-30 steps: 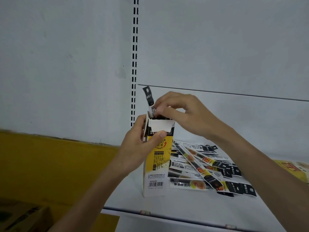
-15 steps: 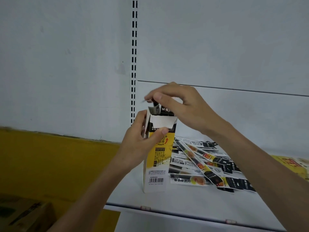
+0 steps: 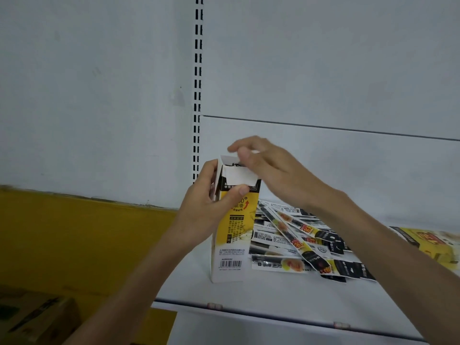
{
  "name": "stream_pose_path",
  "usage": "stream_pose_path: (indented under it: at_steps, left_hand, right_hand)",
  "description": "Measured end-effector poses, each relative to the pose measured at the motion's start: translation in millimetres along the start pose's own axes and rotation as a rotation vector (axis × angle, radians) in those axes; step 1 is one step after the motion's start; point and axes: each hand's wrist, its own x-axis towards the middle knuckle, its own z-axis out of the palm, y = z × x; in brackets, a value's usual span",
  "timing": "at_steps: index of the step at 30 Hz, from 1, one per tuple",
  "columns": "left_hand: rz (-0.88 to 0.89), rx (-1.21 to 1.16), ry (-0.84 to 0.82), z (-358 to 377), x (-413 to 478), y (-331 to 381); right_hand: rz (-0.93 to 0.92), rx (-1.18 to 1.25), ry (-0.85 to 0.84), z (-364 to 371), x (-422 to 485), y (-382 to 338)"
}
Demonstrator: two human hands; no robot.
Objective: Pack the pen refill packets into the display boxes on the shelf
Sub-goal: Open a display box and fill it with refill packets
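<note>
While a tall yellow and white display box [image 3: 231,235] stands upright near the front of a white shelf [image 3: 249,295], a person's left hand [image 3: 206,202] grips its upper part, thumb [image 3: 236,191] pressed across the front face and fingers curled round the left side. Its top flaps are open, and dark ends of packets inside [image 3: 234,165] show just below the rim. A right hand [image 3: 268,165] hovers over the open top with fingers loosely bent and close together; motion blur makes it impossible to tell whether they pinch a flap or anything else. Just to the right of the box, a loose pile of pen refill packets [image 3: 298,235] lies flat on the shelf, black, white and yellow, overlapping at many angles. Farther right, a second yellow box [image 3: 433,242] lies on its side. Behind, a slotted metal upright [image 3: 198,95] runs up the pale wall. At lower left sits a brown cardboard carton [image 3: 37,317] before a yellow panel [image 3: 87,240].
</note>
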Motion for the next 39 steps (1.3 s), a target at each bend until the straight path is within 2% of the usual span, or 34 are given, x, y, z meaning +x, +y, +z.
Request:
stream_pose_path:
  at_steps: [2, 4, 6, 7, 9, 10, 11, 15, 18, 27, 33, 35, 39]
  left_hand:
    - [-0.002, -0.004, 0.008, 0, 0, -1]
    - [-0.013, -0.016, 0.009, -1, 0, -1]
    - [-0.023, -0.023, 0.003, -1, -1, -2]
    - [-0.026, -0.019, 0.003, 0, -1, -2]
    - [-0.029, -0.013, 0.01, 2, -1, -3]
    - [-0.031, -0.012, 0.018, 4, -1, -4]
    - [-0.034, -0.01, 0.025, 6, -2, -4]
    - [-0.051, -0.047, 0.045, 12, -4, -4]
    - [-0.057, -0.045, 0.044, 13, -4, -2]
    - [-0.031, 0.037, -0.026, -2, 4, 0]
    - [0.029, 0.176, -0.054, -20, 9, 11]
    - [0.081, 0.267, -0.061, -27, 11, 17]
    - [0.13, 0.41, -0.077, -38, 17, 29]
  right_hand:
    - [-0.004, 0.102, 0.027, 1, -2, 5]
    - [-0.011, 0.239, 0.2, -6, -4, 15]
    - [0.087, 0.077, 0.277, -14, -11, 32]
    - [0.193, -0.117, 0.192, -16, -17, 44]
    - [0.44, -0.543, -0.148, -10, -31, 74]
    - [0.502, -0.676, -0.276, -5, -39, 87]
    - [0.518, -0.709, -0.312, 0, -44, 96]
    - [0.493, -0.449, -0.155, -8, -49, 104]
    - [0.484, -0.518, -0.169, -16, -49, 112]
    - [0.481, -0.474, -0.2, -16, -41, 123]
    - [0.374, -0.376, -0.079, -28, -34, 112]
    - [0.442, -0.213, -0.035, -30, -31, 106]
    - [0.691, 0.325, -0.005, -32, -27, 85]
